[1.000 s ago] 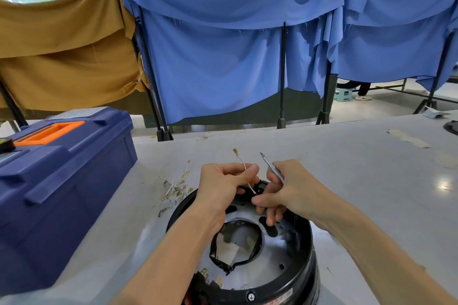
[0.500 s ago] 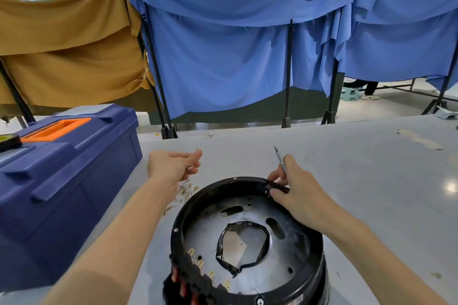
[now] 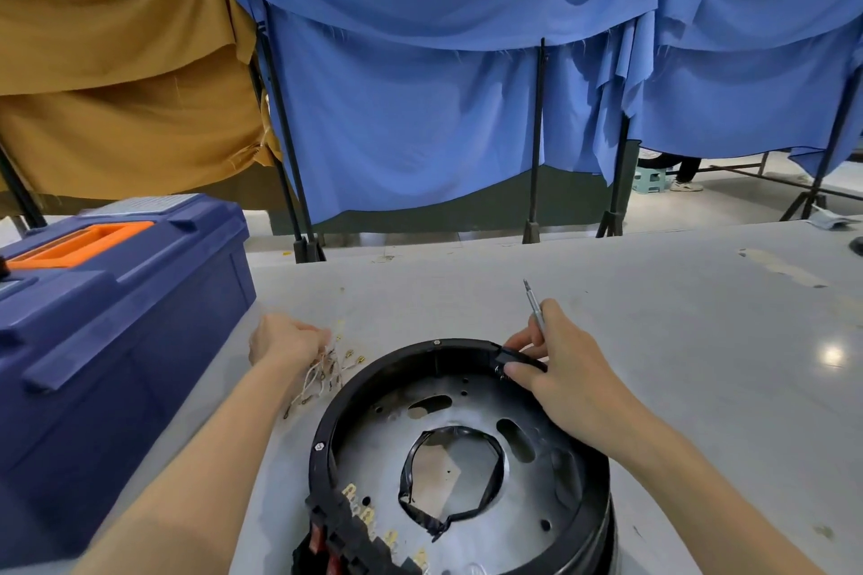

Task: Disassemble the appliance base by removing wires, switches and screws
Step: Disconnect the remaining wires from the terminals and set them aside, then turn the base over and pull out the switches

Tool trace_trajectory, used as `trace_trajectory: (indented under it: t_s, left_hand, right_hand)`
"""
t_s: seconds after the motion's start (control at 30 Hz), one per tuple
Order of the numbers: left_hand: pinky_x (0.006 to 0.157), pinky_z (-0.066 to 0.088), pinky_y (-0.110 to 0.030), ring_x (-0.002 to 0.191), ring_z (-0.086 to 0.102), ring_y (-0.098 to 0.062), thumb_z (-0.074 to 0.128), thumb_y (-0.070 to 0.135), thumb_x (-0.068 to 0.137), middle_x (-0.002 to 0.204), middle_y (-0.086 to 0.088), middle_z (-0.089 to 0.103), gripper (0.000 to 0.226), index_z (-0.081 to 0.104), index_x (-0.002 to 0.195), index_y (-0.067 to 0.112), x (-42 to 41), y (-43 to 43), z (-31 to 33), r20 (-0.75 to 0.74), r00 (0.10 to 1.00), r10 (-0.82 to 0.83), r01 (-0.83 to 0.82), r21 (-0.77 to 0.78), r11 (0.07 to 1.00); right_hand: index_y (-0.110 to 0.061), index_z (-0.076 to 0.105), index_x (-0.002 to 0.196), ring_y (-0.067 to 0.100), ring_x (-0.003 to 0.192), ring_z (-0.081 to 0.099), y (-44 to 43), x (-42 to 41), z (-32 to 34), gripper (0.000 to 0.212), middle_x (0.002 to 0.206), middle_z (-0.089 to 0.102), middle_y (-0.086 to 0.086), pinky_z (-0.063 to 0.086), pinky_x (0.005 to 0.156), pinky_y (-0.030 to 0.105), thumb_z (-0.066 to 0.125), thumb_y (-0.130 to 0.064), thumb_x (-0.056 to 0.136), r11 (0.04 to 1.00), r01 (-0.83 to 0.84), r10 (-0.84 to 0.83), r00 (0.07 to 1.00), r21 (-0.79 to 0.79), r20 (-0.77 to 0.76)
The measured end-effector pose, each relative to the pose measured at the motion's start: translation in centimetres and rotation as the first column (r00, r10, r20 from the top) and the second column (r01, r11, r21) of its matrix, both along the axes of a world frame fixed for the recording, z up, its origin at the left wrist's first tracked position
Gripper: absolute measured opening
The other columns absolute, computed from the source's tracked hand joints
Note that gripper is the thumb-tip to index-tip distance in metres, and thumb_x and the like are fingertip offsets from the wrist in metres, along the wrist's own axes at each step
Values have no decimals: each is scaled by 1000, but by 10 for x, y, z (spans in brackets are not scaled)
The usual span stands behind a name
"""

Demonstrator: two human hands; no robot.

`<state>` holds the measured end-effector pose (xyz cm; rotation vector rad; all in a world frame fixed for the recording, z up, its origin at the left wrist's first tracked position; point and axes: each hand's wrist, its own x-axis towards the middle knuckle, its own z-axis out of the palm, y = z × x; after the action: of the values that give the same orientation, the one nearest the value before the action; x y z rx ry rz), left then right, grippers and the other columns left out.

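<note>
The appliance base [image 3: 327,430] is a black ring around a silver plate with a central hole, standing on the grey table [image 3: 700,341] at the bottom centre. A black switch block [image 3: 345,528] with red switches and brass terminals sits at its near-left rim. My right hand [image 3: 565,383] holds a thin screwdriver [image 3: 532,303] with its tip pointing up and away, and its fingers rest on the far-right rim. My left hand [image 3: 282,341] is down at a pile of loose wires [image 3: 327,374] left of the base, with curled fingers pinching a wire.
A large blue toolbox [image 3: 116,341] with an orange handle stands at the left, close to my left arm. Blue and brown cloths hang on black stands [image 3: 537,154] beyond the table's far edge. A stool and someone's foot show at the far right.
My left hand pulled a wire out of the base, carried it left and lowered it to the wire pile. My right hand stayed on the far rim with the screwdriver.
</note>
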<state>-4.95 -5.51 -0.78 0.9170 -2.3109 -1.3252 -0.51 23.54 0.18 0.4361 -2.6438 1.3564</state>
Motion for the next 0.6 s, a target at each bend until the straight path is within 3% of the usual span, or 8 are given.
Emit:
trace_trajectory:
  t_s: [0.17, 0.27, 0.37, 0.5, 0.6]
  left_hand:
    - [96, 48, -41, 107, 60, -33, 70, 17, 87, 107, -11, 72, 18, 75, 104, 12, 11, 3, 4, 37, 999, -21, 30, -276, 961]
    - [96, 47, -41, 108, 59, -32, 66, 2, 85, 107, -12, 70, 29, 71, 112, 11, 15, 9, 11, -9, 1000, -30, 25, -361, 932]
    - [87, 47, -36, 98, 58, -26, 61, -11, 83, 100, -9, 67, 38, 70, 114, 9, 18, 18, 21, -76, 992, -96, 65, -342, 937]
    - [74, 49, -23, 84, 62, -18, 70, 3, 86, 92, -4, 66, 27, 72, 112, 11, 31, 43, 35, -147, 917, -372, 322, -280, 904]
    - [75, 48, -17, 89, 64, -15, 68, 32, 90, 101, 1, 70, 29, 71, 115, 19, 43, 67, 41, -32, 788, -615, 581, -291, 760]
  right_hand:
    - [-25, 29, 78, 18, 93, 59, 0, 0, 0, 40, 99, 61, -4, 46, 69, 28, 62, -5, 89, 1000, 9, -9, 1000, 2, -2]
    - [-24, 29, 79, 17, 93, 58, 0, 2, 1, 39, 100, 61, -2, 46, 68, 27, 62, -5, 90, 1000, 13, -13, 1000, -3, 9]
    - [-24, 31, 80, 17, 90, 57, -1, 3, 3, 37, 100, 61, 0, 47, 70, 30, 60, -4, 90, 999, 34, -34, 999, -14, 26]
    - [-22, 32, 82, 23, 88, 59, -1, 8, 6, 35, 97, 60, 3, 51, 73, 38, 61, -4, 90, 996, 87, -85, 995, -33, 57]
    - [-20, 32, 82, 24, 84, 59, -1, 13, 6, 35, 93, 59, 5, 49, 69, 37, 63, -5, 90, 987, 154, -151, 986, -44, 65]
